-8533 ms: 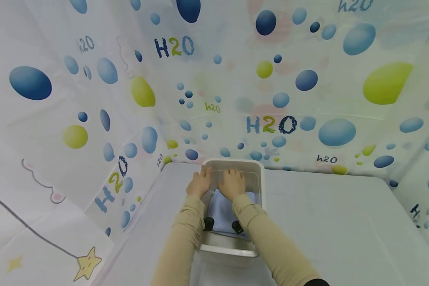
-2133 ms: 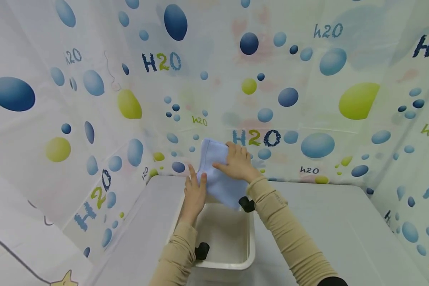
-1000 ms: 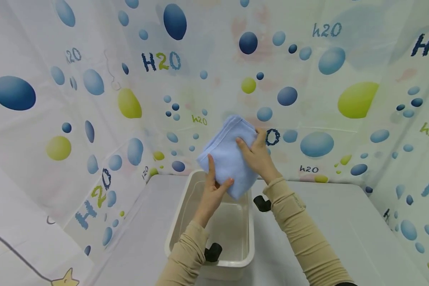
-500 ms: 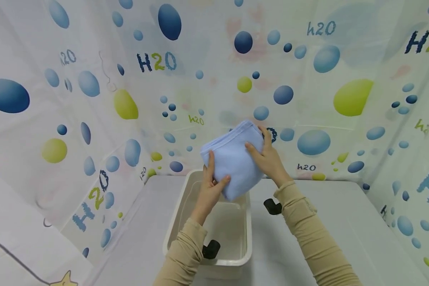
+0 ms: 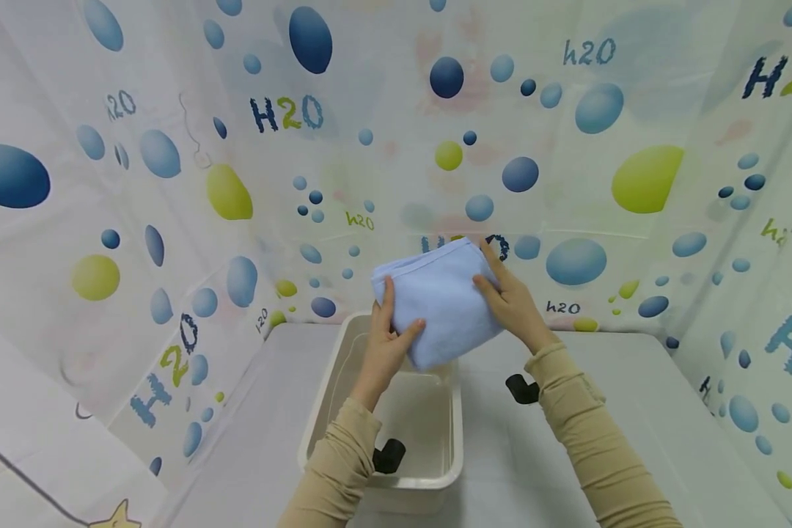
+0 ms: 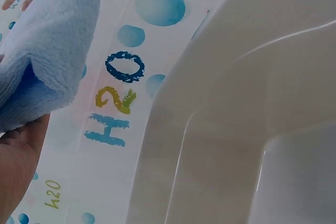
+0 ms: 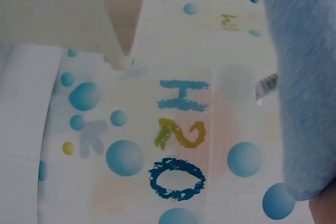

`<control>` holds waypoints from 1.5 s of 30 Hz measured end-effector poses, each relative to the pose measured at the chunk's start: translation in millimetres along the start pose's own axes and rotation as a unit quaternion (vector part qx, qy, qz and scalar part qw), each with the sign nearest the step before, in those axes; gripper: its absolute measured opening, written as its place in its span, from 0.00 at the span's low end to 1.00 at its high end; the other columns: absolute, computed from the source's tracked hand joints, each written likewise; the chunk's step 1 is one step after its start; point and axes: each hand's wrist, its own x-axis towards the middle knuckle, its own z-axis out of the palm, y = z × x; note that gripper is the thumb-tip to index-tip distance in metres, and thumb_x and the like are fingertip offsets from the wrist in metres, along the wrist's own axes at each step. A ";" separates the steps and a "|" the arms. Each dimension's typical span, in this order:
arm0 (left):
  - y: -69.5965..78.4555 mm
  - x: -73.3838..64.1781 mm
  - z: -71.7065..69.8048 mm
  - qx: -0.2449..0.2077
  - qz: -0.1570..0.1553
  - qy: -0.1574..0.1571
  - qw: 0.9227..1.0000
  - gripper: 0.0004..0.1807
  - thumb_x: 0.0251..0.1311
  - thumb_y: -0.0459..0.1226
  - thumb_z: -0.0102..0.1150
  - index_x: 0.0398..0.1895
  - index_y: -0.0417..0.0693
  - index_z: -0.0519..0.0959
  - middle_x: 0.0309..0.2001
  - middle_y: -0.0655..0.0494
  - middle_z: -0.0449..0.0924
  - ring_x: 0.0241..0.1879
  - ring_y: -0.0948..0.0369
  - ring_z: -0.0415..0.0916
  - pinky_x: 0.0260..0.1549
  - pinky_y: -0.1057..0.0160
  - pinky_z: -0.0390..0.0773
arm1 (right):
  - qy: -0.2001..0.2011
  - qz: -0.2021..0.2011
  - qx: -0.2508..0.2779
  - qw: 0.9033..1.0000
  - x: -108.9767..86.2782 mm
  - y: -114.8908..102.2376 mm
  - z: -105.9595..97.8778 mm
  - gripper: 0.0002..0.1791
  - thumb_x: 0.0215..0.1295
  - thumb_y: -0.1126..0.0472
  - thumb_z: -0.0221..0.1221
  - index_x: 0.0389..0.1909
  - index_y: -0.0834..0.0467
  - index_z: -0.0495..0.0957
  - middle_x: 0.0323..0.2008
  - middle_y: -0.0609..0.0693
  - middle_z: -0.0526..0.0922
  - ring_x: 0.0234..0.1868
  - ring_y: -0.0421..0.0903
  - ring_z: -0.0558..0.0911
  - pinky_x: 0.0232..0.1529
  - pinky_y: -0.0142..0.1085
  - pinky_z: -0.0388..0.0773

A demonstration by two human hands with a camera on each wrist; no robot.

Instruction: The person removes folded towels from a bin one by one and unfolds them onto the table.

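A folded light blue towel (image 5: 438,301) is held up in the air above the far half of a cream plastic tub (image 5: 429,482). My left hand (image 5: 384,345) grips its left side, thumb on the near face. At the other side my right hand (image 5: 513,302) pinches the towel by its right edge, fingers behind. In the left wrist view the towel (image 6: 58,40) looks fluffy, with a fold gaping at its end. A small white label (image 7: 266,87) sticks out from the towel in the right wrist view. The fingers behind the cloth are mostly hidden.
The tub stands on a white-covered table (image 5: 607,433), its inside bare where visible. A white curtain (image 5: 396,169) printed with bubbles and H2O lettering hangs behind and at both sides. A black wrist camera (image 5: 523,389) sits at the right wrist, another (image 5: 389,456) at the left.
The towel lay in the tub earlier and was lifted out by both hands. Over the last second the right hand moved right and slightly down, and the towel turned clockwise and spread wider.
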 end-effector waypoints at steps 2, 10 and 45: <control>-1.5 0.6 1.1 0.009 0.001 0.001 1.000 0.46 0.60 0.39 0.58 0.73 0.72 0.40 0.71 0.44 0.44 0.67 0.44 0.55 0.62 0.42 0.62 | 0.022 -0.041 -0.004 0.999 -3.2 6.1 0.2 0.30 0.70 0.55 0.49 0.71 0.44 0.54 0.62 0.60 0.69 0.61 0.57 0.70 0.61 0.53 0.66; -6.8 6.1 6.9 0.046 0.015 -0.024 0.999 0.46 0.59 0.41 0.59 0.73 0.68 0.42 0.70 0.41 0.49 0.63 0.45 0.60 0.61 0.45 0.65 | 0.060 -0.140 -0.033 0.988 -17.5 24.6 -4.9 0.20 0.65 0.70 0.50 0.57 0.54 0.75 0.37 0.57 0.74 0.36 0.45 0.71 0.39 0.40 0.70; -1.5 29.6 107.3 0.055 -0.083 -0.165 0.981 0.42 0.61 0.32 0.53 0.72 0.67 0.44 0.74 0.44 0.43 0.66 0.47 0.60 0.63 0.47 0.64 | 0.101 0.041 -0.079 0.991 -90.9 95.4 -67.6 0.18 0.69 0.61 0.50 0.59 0.53 0.74 0.53 0.59 0.75 0.52 0.51 0.72 0.51 0.43 0.65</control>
